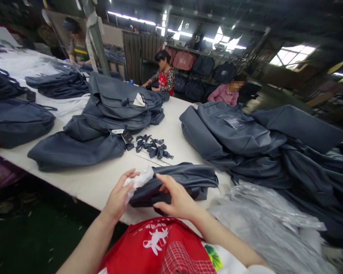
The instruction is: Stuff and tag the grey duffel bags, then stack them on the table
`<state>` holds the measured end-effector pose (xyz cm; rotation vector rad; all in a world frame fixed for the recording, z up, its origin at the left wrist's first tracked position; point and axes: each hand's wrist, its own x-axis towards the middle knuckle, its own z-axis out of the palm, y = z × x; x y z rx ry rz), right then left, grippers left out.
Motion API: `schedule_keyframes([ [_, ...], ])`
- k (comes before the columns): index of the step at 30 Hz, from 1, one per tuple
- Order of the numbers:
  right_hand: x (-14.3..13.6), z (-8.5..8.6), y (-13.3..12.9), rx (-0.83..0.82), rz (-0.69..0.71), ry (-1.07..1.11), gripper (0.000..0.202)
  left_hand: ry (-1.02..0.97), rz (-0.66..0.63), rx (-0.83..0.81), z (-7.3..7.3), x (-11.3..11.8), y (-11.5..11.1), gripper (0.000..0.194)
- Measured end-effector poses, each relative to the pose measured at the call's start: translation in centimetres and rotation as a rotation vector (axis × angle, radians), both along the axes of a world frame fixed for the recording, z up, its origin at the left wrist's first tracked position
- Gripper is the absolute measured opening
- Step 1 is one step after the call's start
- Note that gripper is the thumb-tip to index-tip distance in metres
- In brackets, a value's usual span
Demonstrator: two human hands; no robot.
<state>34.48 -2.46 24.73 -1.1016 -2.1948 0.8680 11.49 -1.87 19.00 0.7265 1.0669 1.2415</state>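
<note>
A long white worktable [174,114] carries heaps of slate-blue fabric bags [111,110] and [246,133]. Between them lies a cluster of dark blue webbing straps [153,146]. Crinkled clear plastic sheeting [263,220] rests at its near right edge.

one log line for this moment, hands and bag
left hand: pinching white wad | right hand: on folded grey bag | bag: at table edge | straps: behind bag

Your right hand [178,199] covers the folded bag's [185,179] near edge; the grey pile [274,152] runs off-frame right; hang tag [139,100] text is unreadable.
</note>
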Motion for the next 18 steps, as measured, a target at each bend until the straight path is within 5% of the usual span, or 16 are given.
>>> schedule_keyframes([
  [4, -2.8, -2.4, -0.5, 0.041, -0.044, -0.146, 0.056, -0.044, -0.236, 0.015, 0.6, 4.7, -3.7, 0.059],
  [7, -1.7, -3.6, 0.2, 0.102, -0.114, -0.169, 0.038, 0.115, -0.326, 0.116, -0.4, 4.6, -4.0, 0.058],
  [12, 0.6, -3.1, 2.4, 0.232, -0.244, -0.138, 0.027, 1.015, -0.167, 0.468, -1.8, 0.5, 1.8, 0.072],
  [16, 0.0, -3.2, 1.9, 0.079, 0.030, -0.446, 0.019, 1.149, -0.562, 0.316, -4.4, -1.8, 7.4, 0.034],
  [18, -0.6, -3.5, 1.2, -0.077, 0.234, -0.596, 0.017, 1.148, -0.554, 0.244, -5.7, -1.9, 9.4, 0.031],
])
